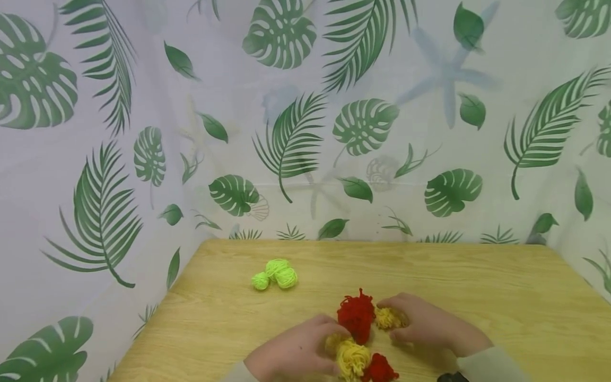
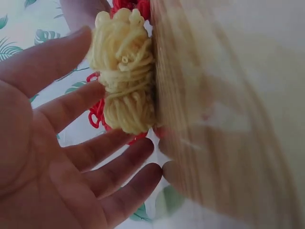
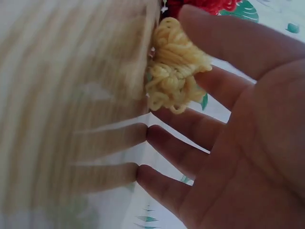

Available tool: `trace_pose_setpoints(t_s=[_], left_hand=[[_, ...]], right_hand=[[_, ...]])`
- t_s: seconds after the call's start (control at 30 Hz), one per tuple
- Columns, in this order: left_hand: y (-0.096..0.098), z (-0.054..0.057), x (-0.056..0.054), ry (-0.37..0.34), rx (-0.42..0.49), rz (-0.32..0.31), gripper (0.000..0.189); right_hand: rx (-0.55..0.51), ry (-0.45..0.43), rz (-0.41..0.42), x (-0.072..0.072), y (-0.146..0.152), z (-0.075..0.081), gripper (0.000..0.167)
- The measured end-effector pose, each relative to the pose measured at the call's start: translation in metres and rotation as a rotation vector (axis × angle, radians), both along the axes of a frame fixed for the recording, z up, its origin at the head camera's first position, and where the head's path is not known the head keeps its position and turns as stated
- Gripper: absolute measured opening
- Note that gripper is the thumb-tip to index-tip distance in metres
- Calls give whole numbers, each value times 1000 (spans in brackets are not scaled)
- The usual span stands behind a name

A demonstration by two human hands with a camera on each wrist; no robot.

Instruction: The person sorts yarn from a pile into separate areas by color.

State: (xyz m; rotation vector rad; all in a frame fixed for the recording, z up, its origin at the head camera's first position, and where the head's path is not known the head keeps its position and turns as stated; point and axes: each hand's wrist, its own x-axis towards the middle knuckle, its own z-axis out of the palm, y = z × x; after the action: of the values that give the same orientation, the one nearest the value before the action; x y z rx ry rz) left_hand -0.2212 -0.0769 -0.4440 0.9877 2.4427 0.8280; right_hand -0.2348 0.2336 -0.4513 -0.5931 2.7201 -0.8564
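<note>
Yellow bundles between hands; lime balls apart, toward far edge.

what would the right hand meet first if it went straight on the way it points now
The right hand would probably meet the small yellow yarn ball first, just ahead, with the big red yarn ball beyond; whether hand and yellow yarn already touch is unclear.

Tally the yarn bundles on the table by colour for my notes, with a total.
Lime-green yarn bundles: 3
Red yarn bundles: 2
Yellow yarn bundles, one beside each hand: 2
Total: 7
</note>
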Motion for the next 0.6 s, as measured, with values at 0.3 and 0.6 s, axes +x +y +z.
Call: trace_pose_setpoints(t_s=[0.3,0.6], left_hand=[[4,-1,0,-25,-61,29,56],[8,-3,-2,-2,-145,5,41]], right_hand=[[19,9,32,3,3,1,36],[10,27,32,4,8,-3,29]])
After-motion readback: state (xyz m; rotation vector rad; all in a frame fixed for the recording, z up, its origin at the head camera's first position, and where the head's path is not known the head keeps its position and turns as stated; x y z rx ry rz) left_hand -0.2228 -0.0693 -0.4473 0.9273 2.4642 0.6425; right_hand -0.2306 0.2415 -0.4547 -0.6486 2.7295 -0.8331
